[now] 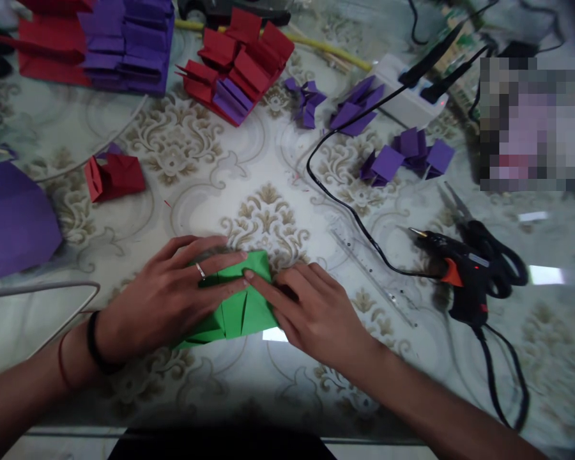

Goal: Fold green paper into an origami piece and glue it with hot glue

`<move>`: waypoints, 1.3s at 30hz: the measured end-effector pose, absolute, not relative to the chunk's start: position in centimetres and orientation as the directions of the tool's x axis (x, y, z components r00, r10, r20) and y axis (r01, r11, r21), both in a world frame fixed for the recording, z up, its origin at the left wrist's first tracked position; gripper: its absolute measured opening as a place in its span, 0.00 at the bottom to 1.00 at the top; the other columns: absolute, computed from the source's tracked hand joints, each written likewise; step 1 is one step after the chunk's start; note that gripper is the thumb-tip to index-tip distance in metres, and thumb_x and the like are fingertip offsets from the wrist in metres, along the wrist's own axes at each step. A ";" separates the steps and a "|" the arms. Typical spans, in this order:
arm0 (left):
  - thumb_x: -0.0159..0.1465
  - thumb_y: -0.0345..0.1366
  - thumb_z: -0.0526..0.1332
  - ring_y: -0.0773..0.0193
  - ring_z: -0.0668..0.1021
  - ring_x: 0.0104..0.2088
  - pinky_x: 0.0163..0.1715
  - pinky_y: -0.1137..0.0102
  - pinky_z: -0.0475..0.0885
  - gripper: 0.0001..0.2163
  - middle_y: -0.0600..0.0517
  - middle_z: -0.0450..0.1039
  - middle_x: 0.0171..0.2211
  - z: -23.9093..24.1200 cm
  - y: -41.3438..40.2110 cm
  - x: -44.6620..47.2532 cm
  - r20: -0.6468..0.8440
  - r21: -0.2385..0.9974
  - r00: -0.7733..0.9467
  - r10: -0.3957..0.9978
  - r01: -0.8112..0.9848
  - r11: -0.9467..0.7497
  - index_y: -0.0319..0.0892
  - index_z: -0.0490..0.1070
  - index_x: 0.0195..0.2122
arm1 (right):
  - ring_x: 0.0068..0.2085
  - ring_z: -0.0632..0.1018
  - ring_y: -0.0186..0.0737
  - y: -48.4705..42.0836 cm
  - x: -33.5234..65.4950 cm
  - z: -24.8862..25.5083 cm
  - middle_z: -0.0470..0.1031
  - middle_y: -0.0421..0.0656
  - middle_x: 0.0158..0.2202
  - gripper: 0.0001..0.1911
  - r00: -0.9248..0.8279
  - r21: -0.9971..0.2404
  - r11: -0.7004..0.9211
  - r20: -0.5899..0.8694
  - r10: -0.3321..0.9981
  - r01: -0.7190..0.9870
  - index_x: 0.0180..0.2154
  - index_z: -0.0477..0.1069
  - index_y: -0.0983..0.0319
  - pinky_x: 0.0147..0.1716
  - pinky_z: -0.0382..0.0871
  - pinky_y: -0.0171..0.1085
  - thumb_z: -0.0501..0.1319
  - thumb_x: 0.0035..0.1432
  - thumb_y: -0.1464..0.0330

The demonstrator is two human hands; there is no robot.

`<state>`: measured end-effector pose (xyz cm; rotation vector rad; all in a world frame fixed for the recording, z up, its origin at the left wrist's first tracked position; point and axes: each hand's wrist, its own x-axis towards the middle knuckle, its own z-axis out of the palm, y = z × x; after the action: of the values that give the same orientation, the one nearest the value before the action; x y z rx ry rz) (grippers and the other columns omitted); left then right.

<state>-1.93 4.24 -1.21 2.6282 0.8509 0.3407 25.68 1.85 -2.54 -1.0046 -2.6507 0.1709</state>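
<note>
A folded sheet of green paper (pixel 259 306) lies on the table in front of me, with creases and overlapping flaps showing. Flat across its left part rests my left hand (pixel 172 281), fingers stretched out and pressing down; it wears a ring and a black wristband. My right hand (pixel 316 313) is at the paper's right edge. Its index fingertip presses on the top face near the left fingertips, the other fingers are curled, and the thumb lies low by the edge. The left hand covers much of the paper's left side.
Black scissors (pixel 493 249) and a glue gun (pixel 460 268) lie right, beside a clear ruler (pixel 374 275). A black cord (pixel 359 217) runs to a white power strip (pixel 407 89). Red folded paper (pixel 119 179), purple pieces (pixel 383 163) and a purple sheet (pixel 14 217) lie around.
</note>
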 end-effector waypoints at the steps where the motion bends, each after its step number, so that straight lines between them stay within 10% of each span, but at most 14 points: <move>1: 0.74 0.30 0.60 0.46 0.68 0.70 0.66 0.49 0.66 0.17 0.53 0.70 0.69 -1.2 4.2 -1.9 0.123 0.404 0.788 0.603 0.515 -0.756 0.51 0.73 0.62 | 0.37 0.69 0.46 2.0 25.7 -2.5 0.72 0.45 0.34 0.22 -0.708 -0.210 0.741 0.218 0.672 0.638 0.62 0.75 0.64 0.36 0.64 0.45 0.56 0.70 0.75; 19: 0.74 0.30 0.59 0.46 0.70 0.67 0.65 0.49 0.68 0.19 0.49 0.71 0.67 -1.3 4.0 -1.9 0.157 0.409 0.773 0.614 0.515 -0.753 0.52 0.73 0.63 | 0.35 0.68 0.46 3.6 26.6 -2.8 0.71 0.44 0.32 0.26 -0.600 -0.158 0.633 0.215 0.771 0.758 0.62 0.75 0.61 0.36 0.63 0.44 0.55 0.67 0.79; 27: 0.70 0.28 0.63 0.47 0.76 0.56 0.58 0.49 0.76 0.26 0.44 0.74 0.56 -0.8 3.5 -0.7 0.137 0.492 0.624 0.769 0.631 -0.600 0.47 0.63 0.68 | 0.44 0.80 0.44 4.2 26.8 -1.6 0.78 0.47 0.44 0.19 -0.417 -0.609 0.441 0.192 0.888 0.659 0.61 0.73 0.61 0.47 0.76 0.44 0.58 0.73 0.72; 39: 0.68 0.26 0.62 0.64 0.79 0.38 0.43 0.66 0.78 0.19 0.52 0.73 0.41 0.9 3.6 -0.6 0.129 0.715 0.573 0.809 0.512 -0.477 0.45 0.70 0.59 | 0.41 0.79 0.41 4.7 24.1 -0.3 0.81 0.44 0.38 0.04 -0.463 -0.829 0.263 0.006 0.886 0.494 0.40 0.81 0.64 0.44 0.72 0.40 0.71 0.62 0.71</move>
<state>-0.58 3.59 0.93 2.1746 1.0496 0.6104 24.05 4.71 -0.32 -1.2454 -2.0634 1.0920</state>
